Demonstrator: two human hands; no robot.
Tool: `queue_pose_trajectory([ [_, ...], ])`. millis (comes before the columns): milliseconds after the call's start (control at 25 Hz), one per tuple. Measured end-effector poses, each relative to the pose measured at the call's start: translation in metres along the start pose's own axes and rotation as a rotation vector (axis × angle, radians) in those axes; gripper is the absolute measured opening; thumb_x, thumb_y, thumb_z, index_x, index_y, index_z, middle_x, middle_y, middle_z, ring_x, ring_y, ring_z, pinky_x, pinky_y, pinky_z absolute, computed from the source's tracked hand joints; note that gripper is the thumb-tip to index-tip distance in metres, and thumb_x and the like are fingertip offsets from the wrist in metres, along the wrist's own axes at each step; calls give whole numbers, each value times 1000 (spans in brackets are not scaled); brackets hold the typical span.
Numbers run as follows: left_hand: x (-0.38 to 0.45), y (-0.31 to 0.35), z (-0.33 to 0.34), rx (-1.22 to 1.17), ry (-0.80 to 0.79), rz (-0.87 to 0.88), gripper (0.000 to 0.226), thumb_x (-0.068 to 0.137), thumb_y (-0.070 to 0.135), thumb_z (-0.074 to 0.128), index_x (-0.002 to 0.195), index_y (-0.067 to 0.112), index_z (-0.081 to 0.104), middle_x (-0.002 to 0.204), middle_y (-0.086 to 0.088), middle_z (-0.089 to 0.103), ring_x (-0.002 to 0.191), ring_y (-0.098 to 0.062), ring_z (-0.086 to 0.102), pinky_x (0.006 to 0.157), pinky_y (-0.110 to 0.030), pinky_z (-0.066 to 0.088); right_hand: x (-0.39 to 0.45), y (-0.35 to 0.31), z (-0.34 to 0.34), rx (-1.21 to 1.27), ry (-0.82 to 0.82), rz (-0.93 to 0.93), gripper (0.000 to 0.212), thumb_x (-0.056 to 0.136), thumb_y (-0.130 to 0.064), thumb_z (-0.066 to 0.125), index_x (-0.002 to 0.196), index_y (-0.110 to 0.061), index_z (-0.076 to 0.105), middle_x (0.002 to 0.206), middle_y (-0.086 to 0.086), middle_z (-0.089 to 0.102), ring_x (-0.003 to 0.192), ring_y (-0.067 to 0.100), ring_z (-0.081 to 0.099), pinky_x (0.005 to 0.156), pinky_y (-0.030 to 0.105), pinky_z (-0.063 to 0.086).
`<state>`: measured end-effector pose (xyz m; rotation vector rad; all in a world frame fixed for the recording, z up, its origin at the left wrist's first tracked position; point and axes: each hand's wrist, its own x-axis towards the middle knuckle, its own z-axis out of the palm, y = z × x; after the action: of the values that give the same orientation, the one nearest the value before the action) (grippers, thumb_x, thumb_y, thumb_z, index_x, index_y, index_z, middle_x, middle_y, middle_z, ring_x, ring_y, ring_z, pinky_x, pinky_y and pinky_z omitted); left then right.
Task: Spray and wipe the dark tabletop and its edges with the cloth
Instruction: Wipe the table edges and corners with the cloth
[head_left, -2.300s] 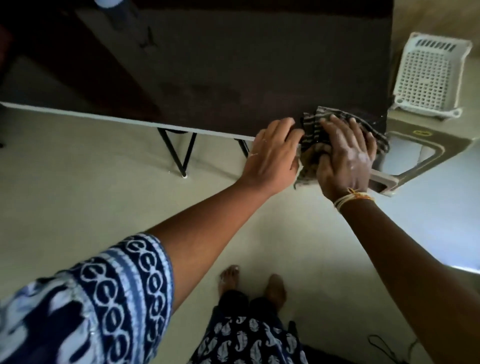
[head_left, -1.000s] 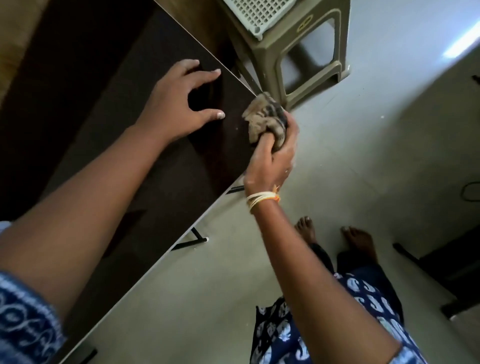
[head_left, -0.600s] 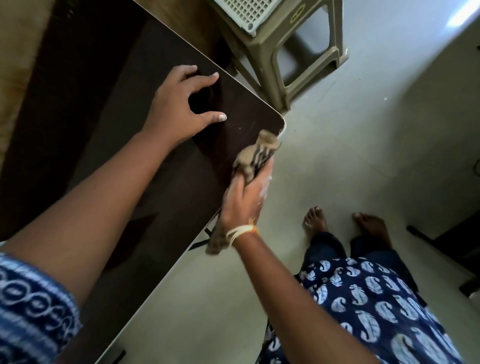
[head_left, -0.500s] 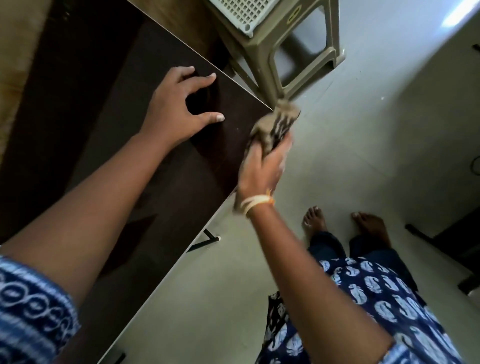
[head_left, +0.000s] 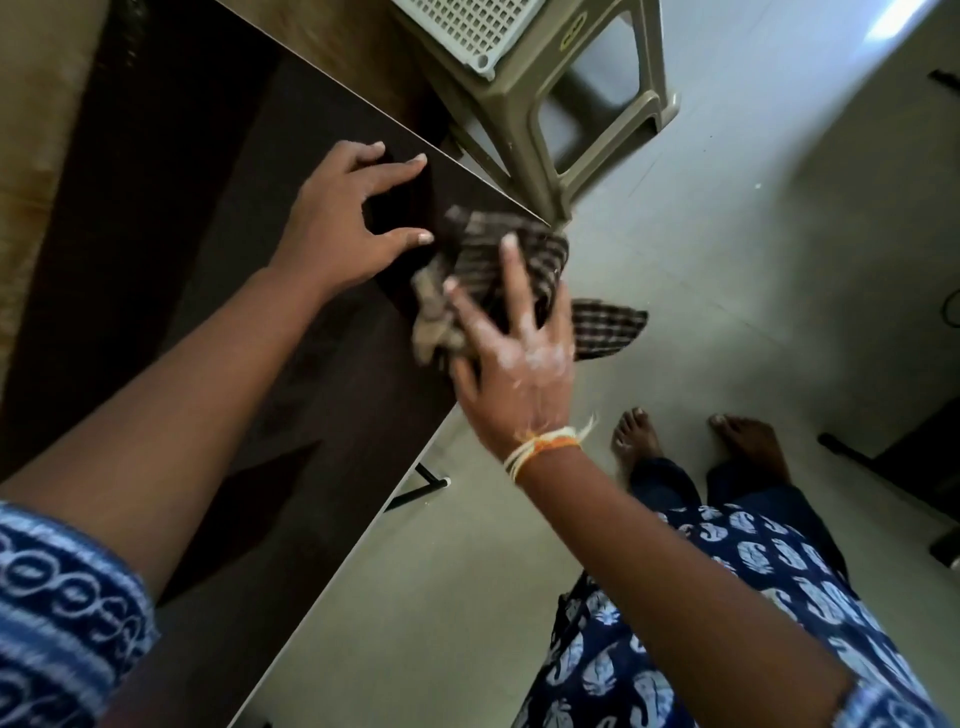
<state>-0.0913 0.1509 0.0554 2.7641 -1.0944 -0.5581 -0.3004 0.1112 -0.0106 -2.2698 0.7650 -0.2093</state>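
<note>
The dark tabletop (head_left: 291, 395) runs diagonally across the left of the head view, and its near corner lies under the striped cloth (head_left: 488, 260). My right hand (head_left: 511, 343) lies on the cloth with spread, straight fingers and presses it onto the corner. One flap of the cloth (head_left: 608, 327) hangs past the table edge over the floor. My left hand (head_left: 343, 228) rests on the tabletop just left of the cloth, propped on spread fingertips and thumb, holding nothing. White residue shows on the back of my right hand.
A beige plastic stool (head_left: 566, 114) stands just beyond the table corner, with a white perforated basket (head_left: 467, 31) on it. My bare feet (head_left: 691, 441) stand on the pale floor right of the table edge. A black table leg (head_left: 421, 486) shows under the edge. Dark furniture (head_left: 909, 457) sits at far right.
My right hand came up from gripping the bunched cloth against the table's edge and now lies flat on it on top of the corner. The cloth has spread out. My left hand stayed planted.
</note>
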Motion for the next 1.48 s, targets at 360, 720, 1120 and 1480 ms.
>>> queue_pose_trajectory([
  [360,4,-6,-9,21,-84,10,72,75,30,81,139,37,49,143,0,42,138,-16,37,112,-28,27,63,6,-18,18,56,181,52,84,-39,52,136,-46,47,146,9,37,103,33,51,81,41,50],
  [720,12,-8,-17,-38,1,-62,61,79,29,77,136,33,55,130,-2,52,123,-16,49,100,-22,32,109,20,-44,60,-158,181,37,96,-38,44,127,-20,52,109,14,65,99,36,61,79,40,48],
  [1120,79,-77,-66,-97,-64,-639,118,60,46,88,154,16,22,157,-10,28,143,-25,32,117,-37,29,231,-25,1,309,-746,38,44,89,-48,59,117,-15,49,117,9,61,109,29,58,81,29,41],
  [1480,98,-71,-82,127,-177,-671,117,52,44,92,150,22,34,150,-11,43,142,-33,30,115,-40,27,247,-29,3,457,-885,68,49,86,-37,66,127,-19,48,120,6,62,111,25,58,84,24,39],
])
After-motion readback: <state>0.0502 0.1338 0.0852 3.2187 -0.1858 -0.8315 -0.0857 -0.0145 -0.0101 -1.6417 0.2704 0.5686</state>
